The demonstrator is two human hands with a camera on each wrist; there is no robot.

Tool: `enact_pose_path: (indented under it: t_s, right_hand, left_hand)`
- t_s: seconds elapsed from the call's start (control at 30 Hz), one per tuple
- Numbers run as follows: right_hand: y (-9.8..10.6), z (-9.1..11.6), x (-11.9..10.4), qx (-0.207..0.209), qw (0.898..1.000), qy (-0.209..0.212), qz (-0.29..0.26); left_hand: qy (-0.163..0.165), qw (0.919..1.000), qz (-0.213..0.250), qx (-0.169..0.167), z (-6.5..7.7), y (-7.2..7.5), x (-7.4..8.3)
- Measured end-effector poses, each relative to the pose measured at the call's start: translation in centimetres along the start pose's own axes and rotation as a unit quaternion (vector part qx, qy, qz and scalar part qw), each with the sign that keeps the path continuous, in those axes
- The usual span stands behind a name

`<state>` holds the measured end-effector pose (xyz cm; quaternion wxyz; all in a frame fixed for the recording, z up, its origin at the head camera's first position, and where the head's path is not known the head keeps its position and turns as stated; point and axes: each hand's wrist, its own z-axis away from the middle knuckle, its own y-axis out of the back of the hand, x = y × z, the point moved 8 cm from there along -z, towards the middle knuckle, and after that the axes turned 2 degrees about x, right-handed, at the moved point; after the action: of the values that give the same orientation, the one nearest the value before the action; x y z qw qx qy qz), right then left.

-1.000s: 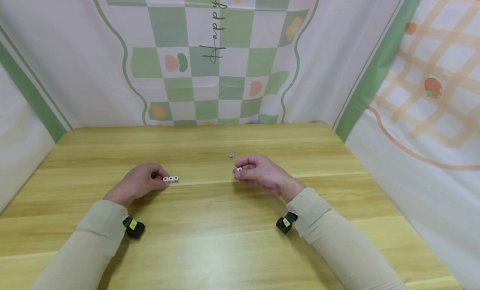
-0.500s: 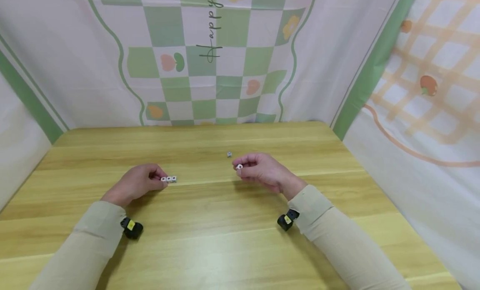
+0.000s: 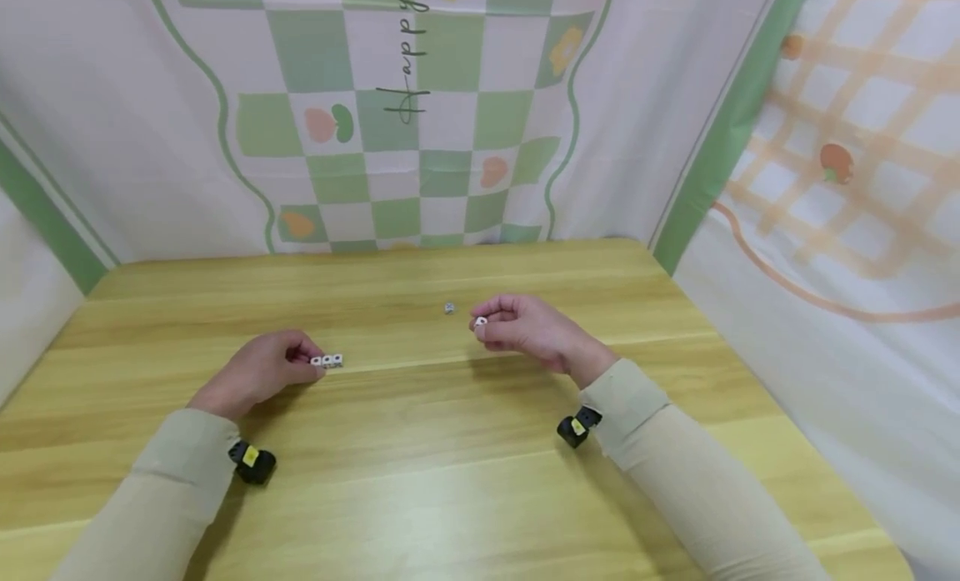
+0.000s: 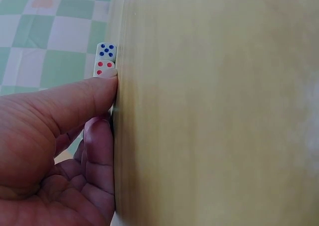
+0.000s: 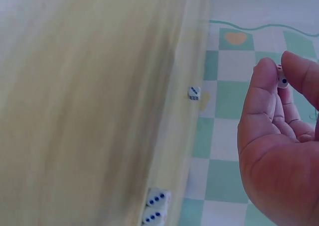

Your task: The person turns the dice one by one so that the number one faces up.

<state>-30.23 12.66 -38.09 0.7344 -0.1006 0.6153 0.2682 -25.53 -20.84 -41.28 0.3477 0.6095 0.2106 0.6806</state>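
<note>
Three white dice stand in a touching row on the table, left of the middle. My left hand pinches the near-left end of that row between thumb and fingers. Past the thumb, the left wrist view shows a die with red pips and one with blue pips. Above the table, my right hand holds another white die between thumb and fingertips, one blue pip showing. A lone die lies farther back on the table, left of the right hand and apart from it.
The wood-grain table runs back to a hanging cloth with green and white checks. More cloth hangs along the right side. A small black camera is strapped at each wrist.
My right hand has lifted slightly and shifted right relative to the lone die, and the die in its fingers has turned. The left hand and the row stay put while the head view shifts.
</note>
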Motion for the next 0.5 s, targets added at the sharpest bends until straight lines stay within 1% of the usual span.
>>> enact_pose_path:
  t_s: [0.3,0.5]
  right_hand:
    - [2.1,0.6,-0.8,0.033,0.999,0.012,-0.002]
    - [3.2,0.7,-1.0,0.045,0.999,0.014,0.0]
  left_hand:
    - [-0.001,1.0,0.001,-0.003,0.0,-0.1,0.1]
    - [0.001,1.0,-0.002,-0.006,-0.1,-0.2,-0.2]
